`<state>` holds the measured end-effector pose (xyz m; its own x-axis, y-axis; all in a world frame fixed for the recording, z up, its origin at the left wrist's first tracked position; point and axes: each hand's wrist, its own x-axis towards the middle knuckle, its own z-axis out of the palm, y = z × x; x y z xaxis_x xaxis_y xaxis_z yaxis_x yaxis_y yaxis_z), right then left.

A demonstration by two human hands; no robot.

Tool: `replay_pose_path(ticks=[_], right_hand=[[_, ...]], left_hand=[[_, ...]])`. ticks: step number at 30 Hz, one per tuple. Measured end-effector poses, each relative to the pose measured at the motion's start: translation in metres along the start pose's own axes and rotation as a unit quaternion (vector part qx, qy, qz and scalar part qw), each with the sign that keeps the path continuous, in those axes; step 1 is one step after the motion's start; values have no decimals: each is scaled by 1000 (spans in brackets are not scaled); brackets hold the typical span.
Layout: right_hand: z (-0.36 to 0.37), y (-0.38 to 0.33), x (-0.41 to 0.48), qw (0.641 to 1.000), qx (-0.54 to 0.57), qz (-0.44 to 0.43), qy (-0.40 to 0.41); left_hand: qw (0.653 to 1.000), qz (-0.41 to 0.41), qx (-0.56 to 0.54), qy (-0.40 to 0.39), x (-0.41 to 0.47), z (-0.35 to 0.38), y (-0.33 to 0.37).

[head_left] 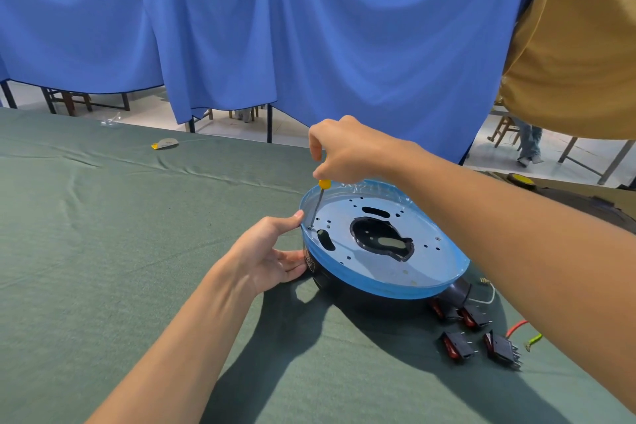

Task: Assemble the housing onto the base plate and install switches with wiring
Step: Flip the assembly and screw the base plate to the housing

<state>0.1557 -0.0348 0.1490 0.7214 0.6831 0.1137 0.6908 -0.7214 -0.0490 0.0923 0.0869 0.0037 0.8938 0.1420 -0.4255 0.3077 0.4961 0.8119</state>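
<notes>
Our left hand [272, 251] braces the housing [344, 286], fingers [292, 256] flat; right hand [347, 151] pinches the screwdriver [320, 203] on the base plate [395, 268]. Let's keep it upright and press down.

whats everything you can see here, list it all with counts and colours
base plate: 1, silver with blue film round the rim, on top of the housing
housing: 1, black, under the plate
screwdriver: 1, yellow handle, tip at a hole near the plate's left edge
switches: 4, black with red rockers, on the table right of the housing
wires: 3, red, green and white, beside the switches
tablecloth: 1, green, over the table
curtain: 1, blue, behind the table
cloth: 1, tan, upper right
small piece: 1, yellow and white, far on the table
left hand: 1, fingers rest against the housing's side
right hand: 1, fingers pinch the screwdriver's handle
</notes>
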Motion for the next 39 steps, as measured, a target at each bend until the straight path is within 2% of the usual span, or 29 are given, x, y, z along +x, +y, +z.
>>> replay_pose_path(ticks=[8, 13, 17, 19, 22, 24, 26, 28, 33, 37, 39], right_hand=[[-1, -6, 11, 1000, -12, -7, 0], [4, -6, 13, 999, 15, -25, 44], [10, -9, 12, 995, -31, 33, 83], [9, -8, 11, 996, -46, 51, 52], [-2, -7, 11, 998, 24, 43, -48], [-5, -5, 11, 997, 49, 41, -45], [3, -2, 11, 999, 26, 40, 16], [10, -1, 11, 997, 2, 60, 38], [-8, 0, 11, 996, 20, 28, -81], [6, 0, 12, 999, 23, 33, 14], [9, -1, 13, 998, 11, 53, 18]], left_hand=[[1000, -11, -17, -11, -1, 0, 2], [1000, -12, -23, -13, -2, 0, 2], [1000, -8, -19, -12, -3, -2, 2], [1000, -12, -20, -15, -3, -2, 2], [1000, -13, -19, -15, -2, -2, 2], [1000, -14, -21, -13, -3, -2, 2], [1000, -15, -23, -13, -3, -2, 3], [999, -17, -25, -14, -3, -2, 2], [999, -18, -25, -14, -3, -2, 2], [999, -19, -21, -14, -5, -2, 2], [1000, -19, -19, -15, -5, -2, 2]])
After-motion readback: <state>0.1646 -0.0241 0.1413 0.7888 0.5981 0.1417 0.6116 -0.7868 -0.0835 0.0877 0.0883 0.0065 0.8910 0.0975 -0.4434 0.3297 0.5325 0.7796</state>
